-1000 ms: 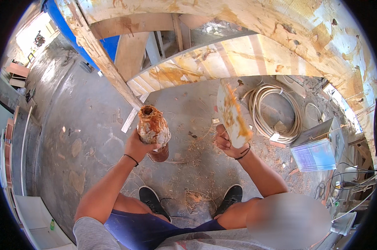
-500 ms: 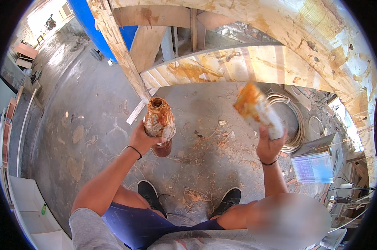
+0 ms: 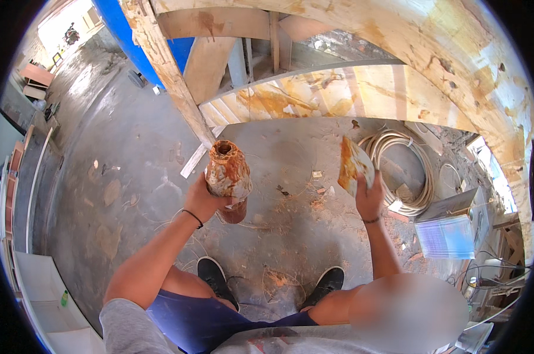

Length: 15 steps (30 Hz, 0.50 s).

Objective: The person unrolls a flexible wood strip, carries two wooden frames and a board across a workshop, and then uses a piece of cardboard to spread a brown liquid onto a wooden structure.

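Observation:
My left hand [image 3: 205,197] is wrapped round an upright plastic bottle [image 3: 230,177], its neck uncapped and its sides smeared with orange-brown, resin-like stuff. Brown contents show through the bottle's lower part. Off to the right, my right hand [image 3: 369,199] grips a thin white flat piece [image 3: 356,168] by its lower end. An orange-brown smear covers that piece's left side, and it is tilted, seen partly edge-on; its exact kind is hard to tell. Both things are held in the air above the floor, apart from each other and from the stained wooden board [image 3: 314,94] ahead.
Ahead stands a wooden frame with a slanted post [image 3: 166,65] and a wide curved panel [image 3: 444,53] at the upper right. A coiled hose [image 3: 423,177] and a metal tin [image 3: 447,233] lie on the right. Debris litters the concrete floor [image 3: 131,177]. White shelving [image 3: 48,295] stands at lower left.
My right hand has moved slightly left and turned the flat piece, whose broad face showed before, to a narrower angle. My left hand and the bottle have barely moved.

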Motion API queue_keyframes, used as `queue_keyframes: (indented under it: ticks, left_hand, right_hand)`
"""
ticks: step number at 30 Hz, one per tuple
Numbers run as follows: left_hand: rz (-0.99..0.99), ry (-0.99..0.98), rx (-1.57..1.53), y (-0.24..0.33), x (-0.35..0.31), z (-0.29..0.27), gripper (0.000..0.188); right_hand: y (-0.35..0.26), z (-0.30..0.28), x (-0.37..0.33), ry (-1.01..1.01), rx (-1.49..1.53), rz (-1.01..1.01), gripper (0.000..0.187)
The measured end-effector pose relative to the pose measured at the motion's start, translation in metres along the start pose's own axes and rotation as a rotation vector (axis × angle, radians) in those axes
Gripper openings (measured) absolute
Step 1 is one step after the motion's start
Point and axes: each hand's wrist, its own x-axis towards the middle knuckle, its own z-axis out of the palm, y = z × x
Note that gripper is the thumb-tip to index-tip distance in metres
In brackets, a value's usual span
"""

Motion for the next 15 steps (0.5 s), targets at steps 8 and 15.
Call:
queue_keyframes:
  ticks: [8, 15]
  left_hand:
    - [0.004, -0.011, -0.060, -0.027, 0.006, 0.007, 0.077]
    - [0.029, -0.017, -0.092, -0.026, 0.008, 0.011, 0.079]
  right_hand:
    - [-0.081, -0.045, 0.019, 0.229, 0.008, -0.477, 0.011]
    - [-0.109, -0.039, 0.039, 0.111, -0.183, -0.469, 0.020]
